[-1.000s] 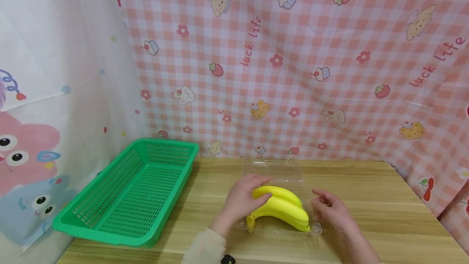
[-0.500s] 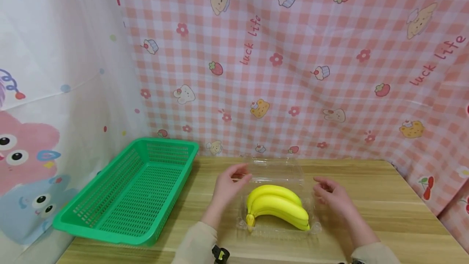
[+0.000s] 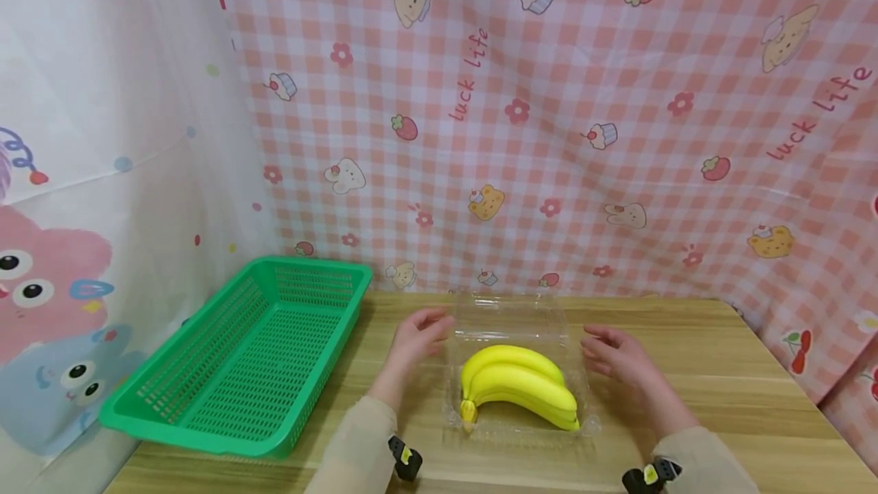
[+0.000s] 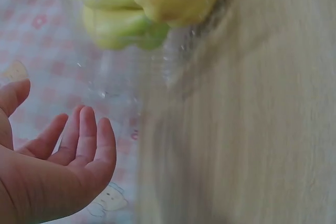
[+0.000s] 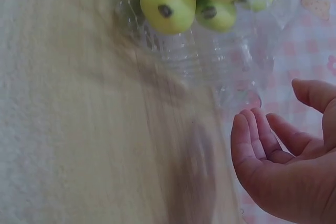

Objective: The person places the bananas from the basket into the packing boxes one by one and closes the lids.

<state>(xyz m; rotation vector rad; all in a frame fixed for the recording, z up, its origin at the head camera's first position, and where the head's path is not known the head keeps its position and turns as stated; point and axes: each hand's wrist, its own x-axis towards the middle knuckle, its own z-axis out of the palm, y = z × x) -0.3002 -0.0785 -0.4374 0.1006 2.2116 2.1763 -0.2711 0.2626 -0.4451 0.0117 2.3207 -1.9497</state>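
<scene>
A bunch of yellow bananas (image 3: pixel 517 387) lies in a clear plastic clamshell box (image 3: pixel 590 418), stem end to the left. The box's lid (image 3: pixel 511 319) is folded back behind it, toward the wall. Left of the box my left hand (image 3: pixel 417 340) is raised with its fingers loosely bent, and the left wrist view shows its palm holding nothing. On the other side, my right hand (image 3: pixel 620 357) hovers close to the box's right edge. Its fingers are also relaxed, with nothing in them in the right wrist view.
A green perforated plastic basket (image 3: pixel 302 402) stands on the left part of the wooden table (image 3: pixel 700 372). A pink checked cloth (image 3: pixel 583 59) hangs behind the table, and a white printed cloth (image 3: pixel 137 212) hangs at the left.
My left hand has let go of the bananas and moved left, off the box. My right hand has shifted slightly up beside it. The bananas now lie still.
</scene>
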